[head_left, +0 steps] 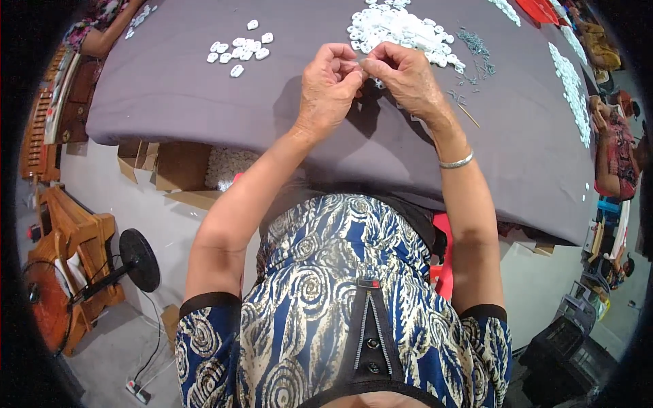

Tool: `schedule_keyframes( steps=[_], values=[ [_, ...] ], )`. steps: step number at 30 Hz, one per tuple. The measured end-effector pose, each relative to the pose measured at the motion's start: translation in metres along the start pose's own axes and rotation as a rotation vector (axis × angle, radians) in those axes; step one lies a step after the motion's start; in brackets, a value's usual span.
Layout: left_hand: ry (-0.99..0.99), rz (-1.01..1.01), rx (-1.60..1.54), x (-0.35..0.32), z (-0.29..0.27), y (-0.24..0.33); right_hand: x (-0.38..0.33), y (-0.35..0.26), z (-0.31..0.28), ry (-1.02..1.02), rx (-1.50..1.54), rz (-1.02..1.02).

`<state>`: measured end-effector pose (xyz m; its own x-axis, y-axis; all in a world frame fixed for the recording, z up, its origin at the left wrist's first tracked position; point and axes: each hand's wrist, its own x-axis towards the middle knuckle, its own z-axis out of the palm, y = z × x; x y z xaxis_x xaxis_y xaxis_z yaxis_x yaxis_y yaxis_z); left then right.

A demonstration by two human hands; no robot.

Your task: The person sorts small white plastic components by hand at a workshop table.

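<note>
Over the grey cloth-covered table (197, 102), my left hand (328, 90) and my right hand (406, 79) meet with their fingertips pinched together. A small white bit shows between them, mostly hidden by the fingers. Just beyond the hands lies a big pile of small white plastic pieces (401, 30) with holes in them. To its right is a scatter of small grey pins or screws (474, 44). Several similar white pieces (239, 47) lie in a loose group left of my left hand. A thin yellowish stick (469, 115) rests right of my right wrist.
More white pieces (571, 88) lie along the table's right side, near a red object (537, 9). Other people sit at the left and right edges. Below the table stands an open cardboard box (180, 166); a black fan (139, 260) is at lower left.
</note>
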<state>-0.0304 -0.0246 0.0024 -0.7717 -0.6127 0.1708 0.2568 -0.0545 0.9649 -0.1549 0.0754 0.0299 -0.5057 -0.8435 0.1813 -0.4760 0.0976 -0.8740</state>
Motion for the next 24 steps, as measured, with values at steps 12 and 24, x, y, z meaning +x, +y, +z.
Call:
schedule_keyframes(
  steps=[12,24],
  values=[
    [0.022,-0.043,0.051,0.003,-0.005,0.012,0.0,0.002,-0.026,0.098,0.069,0.07],
    [0.14,-0.014,0.145,0.014,-0.023,0.009,0.001,0.022,-0.045,0.21,-0.167,-0.004]
  ],
)
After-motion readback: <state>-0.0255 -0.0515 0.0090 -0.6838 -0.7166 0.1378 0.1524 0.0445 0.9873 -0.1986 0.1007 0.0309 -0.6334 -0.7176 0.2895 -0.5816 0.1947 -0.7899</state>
